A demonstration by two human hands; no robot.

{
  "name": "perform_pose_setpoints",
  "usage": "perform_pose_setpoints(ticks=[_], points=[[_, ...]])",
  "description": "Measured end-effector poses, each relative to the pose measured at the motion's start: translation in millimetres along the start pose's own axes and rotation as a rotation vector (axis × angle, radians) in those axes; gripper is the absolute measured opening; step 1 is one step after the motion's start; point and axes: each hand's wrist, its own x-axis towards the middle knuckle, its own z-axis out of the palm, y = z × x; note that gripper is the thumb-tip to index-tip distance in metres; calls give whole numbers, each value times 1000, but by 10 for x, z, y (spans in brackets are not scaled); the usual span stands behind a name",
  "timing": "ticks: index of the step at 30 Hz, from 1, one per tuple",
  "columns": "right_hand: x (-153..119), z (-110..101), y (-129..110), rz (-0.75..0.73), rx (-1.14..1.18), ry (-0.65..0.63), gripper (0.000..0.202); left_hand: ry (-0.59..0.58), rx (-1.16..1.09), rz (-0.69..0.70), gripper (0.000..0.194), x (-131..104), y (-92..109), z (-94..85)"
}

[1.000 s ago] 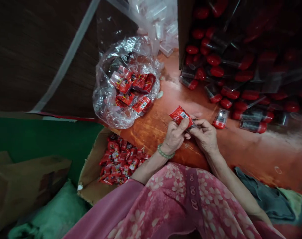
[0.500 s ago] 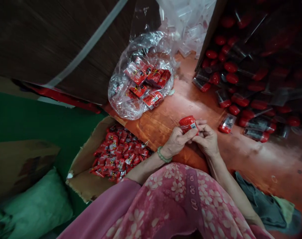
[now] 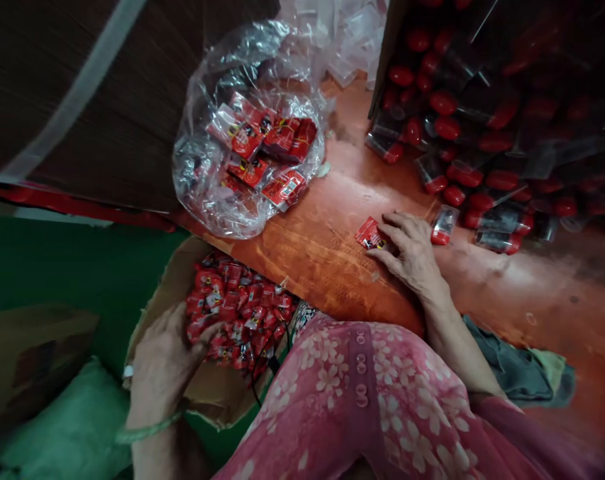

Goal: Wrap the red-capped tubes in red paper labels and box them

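My left hand [image 3: 165,357], with a green beaded bracelet on the wrist, is over the left side of an open cardboard box [image 3: 157,287]. Its thumb stretches away from the fingers above a heap of small red wrapped packets [image 3: 240,300], and I see nothing held in it. On the orange tabletop, my right hand [image 3: 407,250] lies palm down with spread, slightly bent fingers. Its fingertips reach the right edge of a flat red printed card or packet [image 3: 367,233]. Just beyond its knuckles rests a clear container with a red end [image 3: 443,225].
A clear plastic bag [image 3: 207,200] holding red printed packets [image 3: 287,187] lies at the table's left edge. Many red-ended clear containers [image 3: 462,175] are piled at right. Translucent plastic pieces [image 3: 355,47] lie at the back. A dark cloth [image 3: 512,363] is near my right forearm.
Both hands were together on a red packet above the table. My left hand has moved down-left to the box; my right hand now lies at a flat red piece. The view has shifted.
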Motion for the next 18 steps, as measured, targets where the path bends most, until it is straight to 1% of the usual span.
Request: perform_pose_setpoints(ticks=[1, 2, 3, 4, 6, 8, 10, 12, 14, 16, 18], points=[[-12, 9, 4, -13, -27, -42, 59, 80, 33, 35, 61, 34, 122, 50], [-27, 12, 3, -25, -41, -71, 65, 135, 9, 96, 54, 94, 301, 110], [-45, 8, -4, -35, -47, -88, 71, 190, -72, 197, 44, 177, 523, 180], [-66, -4, -16, -39, -46, -99, 76, 196, -162, 326, 37, 276, 769, 260], [-113, -41, -50, -26, -32, -109, 81, 215, -294, 606, 34, 492, 1272, 442], [-167, -77, -91, 6, -10, -100, 71, 198, -356, 821, 36, 690, 1712, 631], [-221, -90, -122, 29, 5, -79, 52, 157, -358, 980, 38, 838, 2036, 803], [-264, -75, -134, 27, 2, -45, 34, 132, -325, 1102, 39, 932, 2237, 943], [-286, -43, -126, 14, -3, -8, 28, 127, -289, 1175, 36, 981, 2338, 1046], [-282, -15, -114, -1, 2, -2, 28, 103, -277, 1193, 35, 999, 2375, 1114], [-255, -5, -112, -15, 7, -24, 28, 68, -280, 1173, 36, 1002, 2384, 1146]])
